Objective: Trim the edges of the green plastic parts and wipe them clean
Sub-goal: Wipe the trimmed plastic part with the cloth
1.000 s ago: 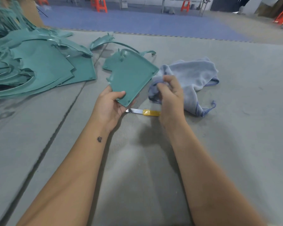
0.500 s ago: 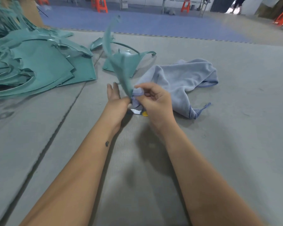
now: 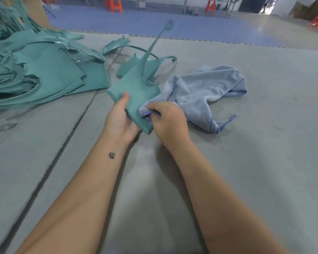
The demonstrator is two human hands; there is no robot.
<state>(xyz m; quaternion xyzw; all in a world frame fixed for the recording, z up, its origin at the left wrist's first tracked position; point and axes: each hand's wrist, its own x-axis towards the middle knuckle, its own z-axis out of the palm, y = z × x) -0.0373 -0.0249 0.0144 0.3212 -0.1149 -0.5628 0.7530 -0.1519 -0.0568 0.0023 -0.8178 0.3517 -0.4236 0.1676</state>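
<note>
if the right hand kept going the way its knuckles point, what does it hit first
Likely the green plastic part held by the left hand: the right hand, gripping the blue cloth, already sits against its edge.

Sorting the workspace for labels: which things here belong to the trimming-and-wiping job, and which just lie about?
In the job:
green part, held by left hand
blue cloth, gripped by right hand
pile of green parts

Lying about:
orange stools
grey mat

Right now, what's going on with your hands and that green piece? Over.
Left hand grips green part. Right hand pinches blue cloth against its edge. More parts piled left. Nothing in the way.
</note>
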